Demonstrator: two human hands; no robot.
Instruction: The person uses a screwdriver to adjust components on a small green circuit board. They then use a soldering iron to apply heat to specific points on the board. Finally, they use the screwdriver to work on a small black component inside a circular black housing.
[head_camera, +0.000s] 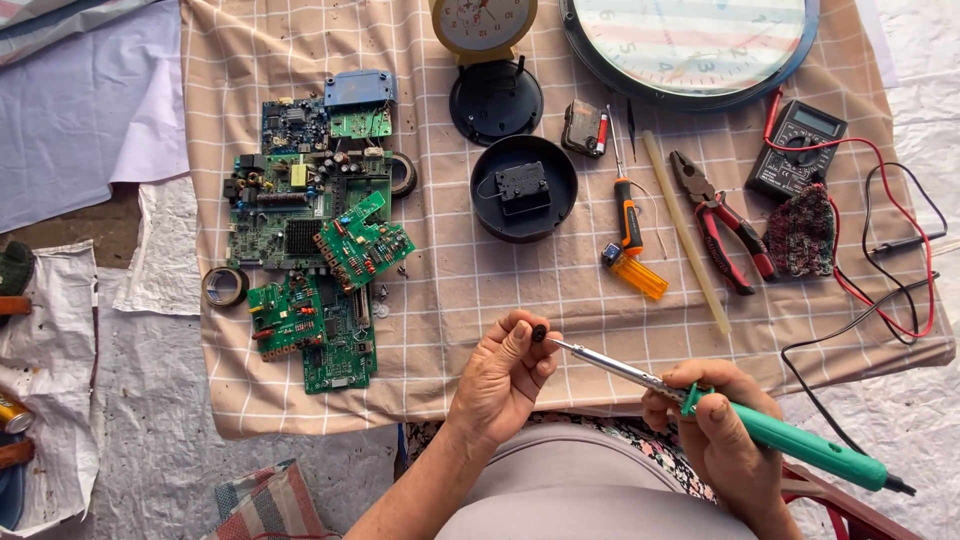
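Two hands work at six o'clock: our left hand (505, 380) pinches a small, light, easily dropped dark part (539, 333) by its rim, while our right hand (720, 435) is closed around the stiff green soldering iron (700, 405), tip touching it.

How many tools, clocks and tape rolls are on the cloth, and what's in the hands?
Clocks: 2, a small yellow one and a big round one
Tape rolls: 2
Screwdrivers: 1
Pliers: 1
Multimeters: 1
Soldering irons: 1, in the right hand
Small dark parts: 1, in the left hand
Total: 9
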